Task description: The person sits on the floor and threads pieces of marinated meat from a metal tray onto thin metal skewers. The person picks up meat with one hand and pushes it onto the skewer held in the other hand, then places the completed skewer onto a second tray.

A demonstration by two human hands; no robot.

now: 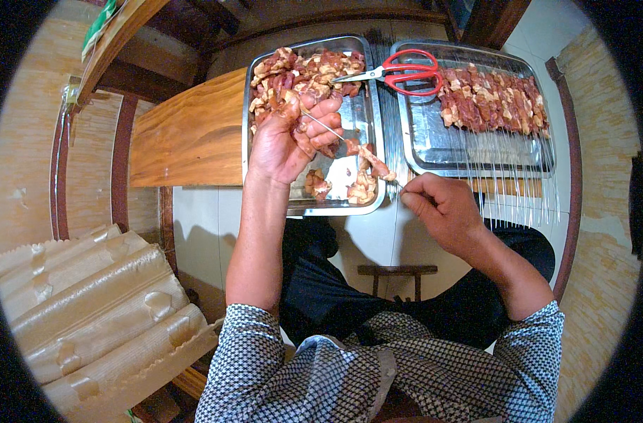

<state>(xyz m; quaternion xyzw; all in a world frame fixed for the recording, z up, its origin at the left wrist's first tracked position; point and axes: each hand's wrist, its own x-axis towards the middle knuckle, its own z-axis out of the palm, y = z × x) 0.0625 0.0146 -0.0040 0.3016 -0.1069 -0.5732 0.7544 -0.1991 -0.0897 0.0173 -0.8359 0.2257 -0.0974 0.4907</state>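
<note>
A thin metal skewer (324, 124) slants between my two hands, with a few raw meat pieces (375, 163) threaded on its lower part. My right hand (442, 210) pinches its near end, right of the left tray's rim. Above that tray, my left hand (293, 137) is turned palm up, its fingers curled around the skewer's far part; whether meat is also in the palm is hard to tell. Beyond the left hand, a heap of raw meat chunks (328, 67) fills the back of the left metal tray (363, 209). Loose meat pieces (317, 185) lie near its front.
Red-handled scissors (413, 72) rest across both trays' rims. In the right metal tray (423, 158) lie several loaded meat skewers (492, 101), bare ends over the front edge. More bare skewers (390, 116) fill the gap between trays. A wooden board (187, 130) and brown corrugated packaging (110, 303) are at left.
</note>
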